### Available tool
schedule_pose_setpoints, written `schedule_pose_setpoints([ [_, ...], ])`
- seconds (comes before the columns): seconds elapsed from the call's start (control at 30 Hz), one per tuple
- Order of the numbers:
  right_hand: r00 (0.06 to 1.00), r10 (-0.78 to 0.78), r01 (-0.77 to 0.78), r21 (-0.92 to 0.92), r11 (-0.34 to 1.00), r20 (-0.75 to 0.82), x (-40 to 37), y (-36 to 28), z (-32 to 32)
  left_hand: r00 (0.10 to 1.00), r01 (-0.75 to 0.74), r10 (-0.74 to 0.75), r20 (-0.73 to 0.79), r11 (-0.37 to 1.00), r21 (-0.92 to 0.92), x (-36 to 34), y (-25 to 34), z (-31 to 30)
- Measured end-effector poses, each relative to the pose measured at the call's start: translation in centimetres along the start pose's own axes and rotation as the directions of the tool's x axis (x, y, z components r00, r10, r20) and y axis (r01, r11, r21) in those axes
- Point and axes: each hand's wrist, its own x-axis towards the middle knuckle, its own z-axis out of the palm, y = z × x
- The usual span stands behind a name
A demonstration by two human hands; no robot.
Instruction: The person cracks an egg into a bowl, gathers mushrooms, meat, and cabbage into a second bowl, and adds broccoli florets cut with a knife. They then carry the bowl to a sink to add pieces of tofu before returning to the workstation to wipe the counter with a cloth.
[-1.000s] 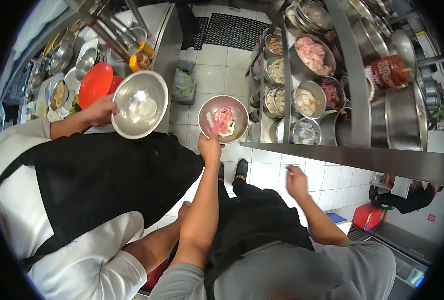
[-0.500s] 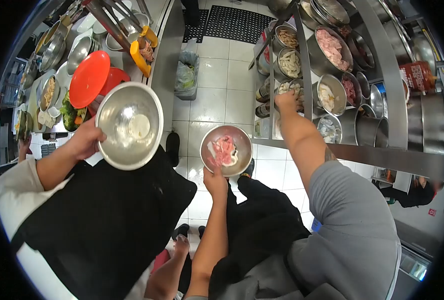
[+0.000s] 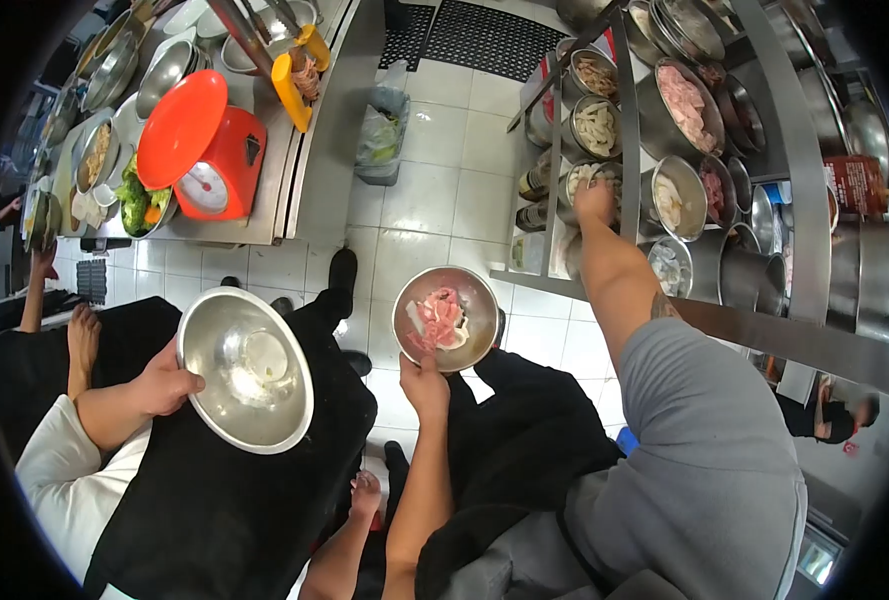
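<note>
A working restaurant kitchen: a steel rack (image 3: 764, 325) is crowded with steel bowls (image 3: 686, 100) of cut raw meat and other prepared ingredients; a steel counter (image 3: 264, 215) carries a red scale (image 3: 219, 170) and more bowls. White floor tiles (image 3: 444, 200), a black rubber mat (image 3: 484, 35) and dark aprons (image 3: 214, 500) (worn by both people) fit that.

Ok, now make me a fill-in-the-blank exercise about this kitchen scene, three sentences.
1. The left hand holds a steel bowl of sliced raw ____.
2. The right hand reaches to a container on the steel ____.
3. Of the two hand-held bowls, the co-worker's bowl is the ____ one.

Missing words: meat; shelf; larger.
</note>
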Motion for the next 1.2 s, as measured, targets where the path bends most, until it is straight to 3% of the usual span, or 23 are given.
schedule_pose_setpoints([
  [0.1, 0.994, -0.039, 0.032, -0.077, 0.997, -0.097, 1.8, 1.5, 3.5, 1.000, 0.016, -0.015, -0.014, 0.999, 0.035, -0.4, 0.0, 0.0],
  [0.2, 1.000, -0.010, 0.011, -0.085, 0.996, 0.009, 3.1, 1.7, 3.9, 0.999, 0.024, -0.023, -0.025, 0.998, 0.059, -1.1, 0.3, 0.0],
  [0.27, 1.000, 0.005, -0.006, -0.060, 0.998, -0.012, 3.7, 1.7, 3.4, 0.997, 0.073, -0.073, -0.037, 0.997, 0.016, -1.2, 0.2, 0.1],
  [0.3, 1.000, 0.017, -0.018, -0.047, 0.999, -0.022, 3.3, 1.4, 2.9, 0.996, 0.086, -0.085, -0.032, 0.996, 0.031, -2.1, 4.1, 0.1],
  [0.4, 0.998, 0.071, -0.070, 0.046, 0.996, -0.003, 1.2, -0.5, -0.7, 0.993, 0.104, -0.104, -0.047, 0.995, 0.004, -2.0, 3.1, 0.2],
  [0.53, 0.990, -0.040, 0.035, -0.037, 0.999, -0.136, 1.8, 0.1, 0.8, 0.989, 0.136, -0.136, -0.050, 0.991, -0.012, -1.4, 2.1, 0.5],
  [0.63, 0.978, 0.006, 0.029, 0.164, 0.986, -0.208, 2.1, 0.1, 0.5, 0.995, 0.027, -0.020, -0.093, 0.997, 0.069, -1.6, 3.7, 0.8],
  [0.73, 0.958, 0.133, -0.022, 0.399, 0.917, -0.254, 1.2, -1.8, 0.8, 0.986, -0.120, 0.134, -0.103, 0.985, 0.127, 0.4, 0.9, 1.3],
  [0.8, 0.952, -0.016, 0.150, 0.422, 0.894, -0.306, -1.5, -3.7, 2.9, 0.994, -0.046, 0.056, -0.093, 0.994, 0.100, 2.2, 0.1, 2.3],
  [0.87, 0.953, -0.205, 0.298, 0.552, 0.779, -0.225, -7.3, -5.9, 3.0, 0.998, 0.035, -0.028, -0.061, 0.992, 0.122, 3.9, 0.1, 3.3],
  [0.9, 0.962, -0.263, 0.254, 0.602, 0.757, -0.075, -8.5, -5.6, 5.1, 0.998, 0.044, -0.038, -0.050, 0.990, 0.133, 4.7, 0.5, 3.8],
  [0.93, 0.923, -0.382, 0.259, 0.666, 0.700, 0.043, -13.5, -6.5, 1.9, 0.998, 0.054, -0.048, -0.040, 0.988, 0.146, 5.4, 0.7, 4.3],
  [1.0, 0.760, -0.614, 0.326, 0.693, 0.643, 0.212, -18.5, -6.3, 2.0, 0.996, 0.084, -0.084, -0.004, 0.987, 0.137, 5.9, 1.5, 4.8],
  [1.07, 0.608, -0.767, 0.440, 0.716, 0.541, 0.206, -22.3, -6.0, -0.9, 0.991, 0.124, -0.127, 0.037, 0.988, 0.087, 5.4, 2.9, 4.7],
  [1.1, 0.621, -0.752, 0.414, 0.721, 0.555, 0.222, -22.7, -5.6, -1.5, 0.999, 0.035, -0.037, 0.015, 0.996, 0.077, 5.4, 2.6, 4.6],
  [1.2, 0.633, -0.728, 0.334, 0.757, 0.562, 0.261, -22.9, -3.6, -3.3, 0.989, 0.146, -0.145, 0.018, 0.988, -0.042, 3.3, 1.8, 3.3],
])
